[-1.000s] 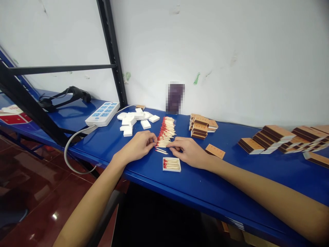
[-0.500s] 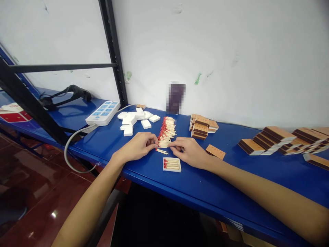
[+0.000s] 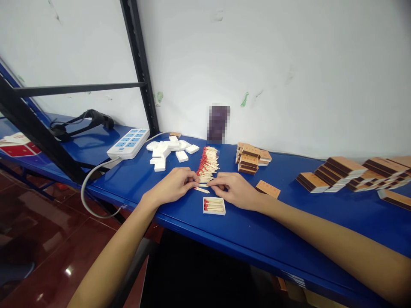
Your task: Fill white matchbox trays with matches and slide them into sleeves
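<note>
Fingertips drawn together, our left hand (image 3: 176, 185) and right hand (image 3: 236, 190) bracket loose matches (image 3: 210, 163) just beyond the open tray (image 3: 213, 213); whether they pinch any, we cannot tell. Right of the tray, a matchbox (image 3: 268, 188) carries red marks too small to read; left of it lie white pieces (image 3: 161, 150) and a power strip (image 3: 126, 146).

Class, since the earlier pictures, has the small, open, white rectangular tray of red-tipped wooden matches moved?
No. Judged against the front edge of the blue tabletop, the white tray shows no visible shift either way.
</note>
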Tool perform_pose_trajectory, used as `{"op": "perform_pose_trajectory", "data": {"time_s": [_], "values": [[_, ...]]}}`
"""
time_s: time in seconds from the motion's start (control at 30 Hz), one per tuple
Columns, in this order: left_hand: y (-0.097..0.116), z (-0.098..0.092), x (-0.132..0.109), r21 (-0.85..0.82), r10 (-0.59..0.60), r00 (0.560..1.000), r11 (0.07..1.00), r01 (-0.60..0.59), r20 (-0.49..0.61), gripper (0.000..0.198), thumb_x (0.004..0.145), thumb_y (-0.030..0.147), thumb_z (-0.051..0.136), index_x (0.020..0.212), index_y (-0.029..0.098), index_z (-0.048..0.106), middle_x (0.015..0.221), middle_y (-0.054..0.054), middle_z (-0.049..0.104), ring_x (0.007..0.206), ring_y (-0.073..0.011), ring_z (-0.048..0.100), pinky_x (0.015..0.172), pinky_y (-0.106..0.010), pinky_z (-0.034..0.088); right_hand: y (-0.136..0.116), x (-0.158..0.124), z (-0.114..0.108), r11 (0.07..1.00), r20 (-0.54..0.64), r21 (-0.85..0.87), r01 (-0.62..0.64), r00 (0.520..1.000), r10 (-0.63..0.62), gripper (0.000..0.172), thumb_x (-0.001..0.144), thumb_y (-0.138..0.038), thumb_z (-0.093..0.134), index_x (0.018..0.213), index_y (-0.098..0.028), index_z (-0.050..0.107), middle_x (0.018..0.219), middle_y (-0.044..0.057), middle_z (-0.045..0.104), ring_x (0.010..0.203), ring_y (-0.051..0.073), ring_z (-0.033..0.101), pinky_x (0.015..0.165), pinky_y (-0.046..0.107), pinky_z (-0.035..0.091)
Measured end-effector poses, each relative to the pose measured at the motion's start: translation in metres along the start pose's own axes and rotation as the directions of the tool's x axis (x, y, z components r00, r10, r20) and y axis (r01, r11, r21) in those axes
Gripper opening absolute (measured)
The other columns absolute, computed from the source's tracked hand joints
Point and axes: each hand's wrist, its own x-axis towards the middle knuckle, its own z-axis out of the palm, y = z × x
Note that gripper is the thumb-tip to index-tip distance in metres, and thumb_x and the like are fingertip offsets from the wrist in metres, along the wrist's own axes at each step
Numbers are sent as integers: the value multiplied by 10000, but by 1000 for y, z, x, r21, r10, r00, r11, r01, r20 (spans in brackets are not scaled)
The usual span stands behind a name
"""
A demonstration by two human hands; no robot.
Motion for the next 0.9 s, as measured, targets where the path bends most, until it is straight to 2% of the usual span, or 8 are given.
{"op": "perform_pose_trajectory", "data": {"time_s": [0.17,0.33,0.47,0.6,0.9], "values": [[-2,-1,-1,2,33,999,999,-33,15,166,927,246,511,914,194,669,847,-7,634,752,-135,581,719,-251,427,0,0,-1,999,33,43,-14,999,13,250,869,-173,547,1001,-212,756,692,6,577,607,105,500,579,233,347],[0,-7,-2,-43,40,998,998,-38,43,286,989,269,377,976,186,650,883,-11,653,805,-141,583,753,-255,426,1,1,-2,994,-6,99,-37,999,37,229,871,-206,562,1016,-190,739,631,-19,554,560,92,465,580,231,353],[3,-7,-3,-31,55,996,998,-53,74,231,953,296,464,1007,198,666,854,-7,634,754,-135,566,708,-249,424,1,1,-2,997,15,73,-40,999,39,205,856,-181,563,941,-186,750,619,-20,548,571,94,477,584,231,348],[5,-6,-4,16,36,995,999,-38,92,265,896,373,562,1059,214,696,809,-13,583,665,-127,524,631,-249,404,0,1,-2,997,49,64,-43,998,40,230,860,-165,545,961,-211,747,649,-14,570,603,102,500,588,232,341],[6,-6,-3,-24,20,995,1000,-17,99,230,896,383,565,959,202,693,812,-14,558,704,-138,528,662,-257,413,0,0,-2,997,40,54,-46,998,44,234,879,-203,530,1003,-196,727,689,5,609,624,116,516,612,241,361]]}}
